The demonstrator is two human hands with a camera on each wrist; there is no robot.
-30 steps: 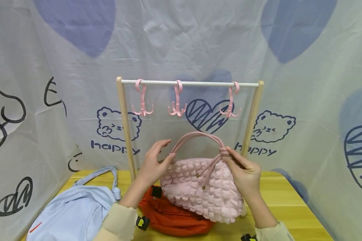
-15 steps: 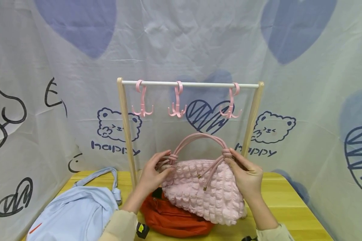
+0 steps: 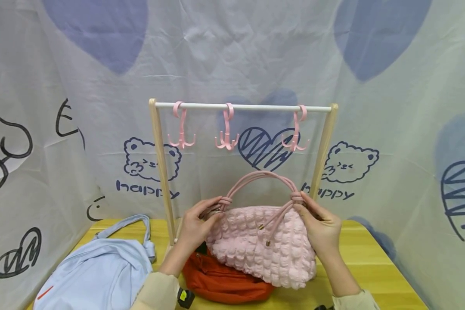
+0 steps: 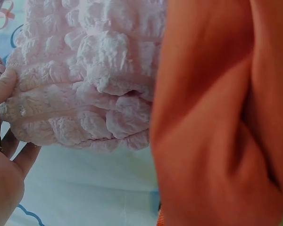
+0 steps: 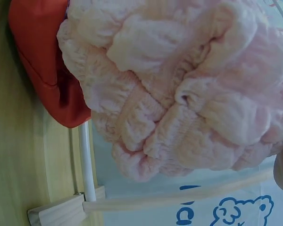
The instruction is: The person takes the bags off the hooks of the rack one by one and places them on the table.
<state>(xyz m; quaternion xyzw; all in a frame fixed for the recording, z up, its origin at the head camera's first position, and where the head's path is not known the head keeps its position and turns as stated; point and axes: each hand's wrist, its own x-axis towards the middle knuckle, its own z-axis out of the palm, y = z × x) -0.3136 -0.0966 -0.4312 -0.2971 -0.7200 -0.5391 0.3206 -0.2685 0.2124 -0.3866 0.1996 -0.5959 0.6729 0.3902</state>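
A pink quilted, puffy handbag (image 3: 263, 249) is held upright above the table, its corded handle (image 3: 261, 174) arched on top. My left hand (image 3: 193, 224) pinches the bag's upper left corner, just below the handle's left knot (image 3: 225, 201). At the other corner my right hand (image 3: 321, 228) pinches beside the right knot (image 3: 296, 197), from which two metal-tipped cords hang. Behind and below lies an orange-red fabric bag (image 3: 224, 282), partly covered by the handbag. Close up in the left wrist view, my left thumb and fingers (image 4: 7, 84) grip the puffy fabric (image 4: 85, 70).
A rack with wooden posts and a white bar (image 3: 263, 107) stands behind the bags. From it hang three pink multi-prong hooks (image 3: 227, 140). At the left of the yellow wood-grain table (image 3: 368, 258) lies a light blue backpack (image 3: 104, 271). Printed cloth (image 3: 255, 51) encloses the back and sides.
My left hand, spread beside the handle a second ago, has taken hold of the handbag's left corner, and the left knot has come into view. My right hand has shifted slightly right.
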